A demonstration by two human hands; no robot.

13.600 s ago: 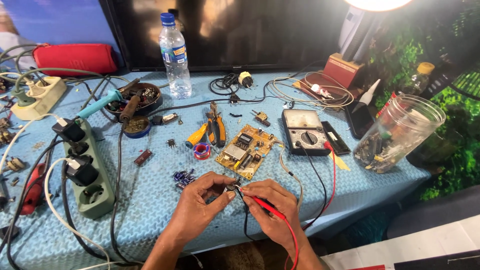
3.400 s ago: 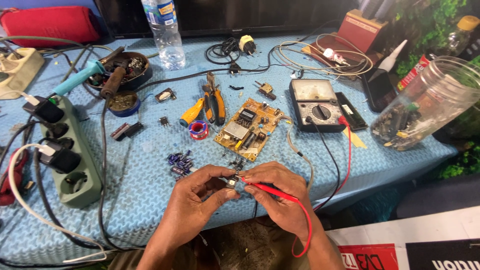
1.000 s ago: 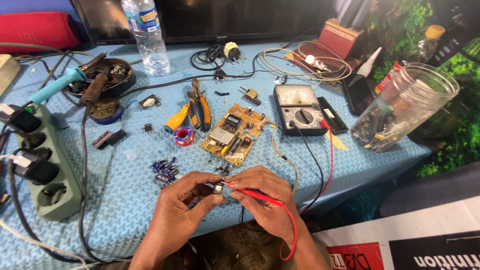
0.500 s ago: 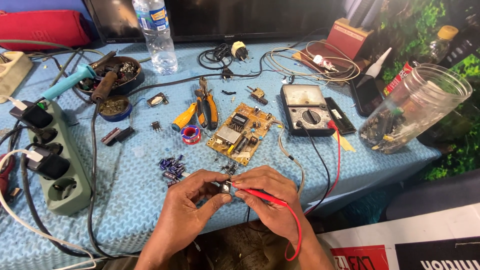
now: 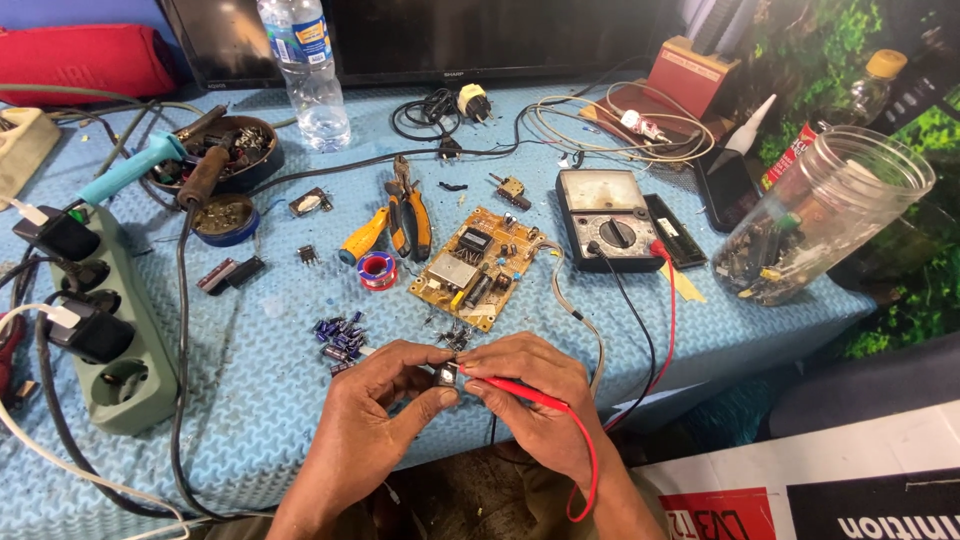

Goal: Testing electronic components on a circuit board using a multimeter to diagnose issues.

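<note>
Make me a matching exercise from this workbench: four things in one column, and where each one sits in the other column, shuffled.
Things:
1. circuit board
2. water bottle
3. glass jar
4. power strip

Places:
A. lying tilted at the right edge of the table, small parts inside
B. along the left side of the table, with plugs in it
C. mid-table, between the pliers and the analog multimeter
D. standing upright at the back of the table, in front of the dark screen

Pairs: 1-C, 2-D, 3-A, 4-B
</note>
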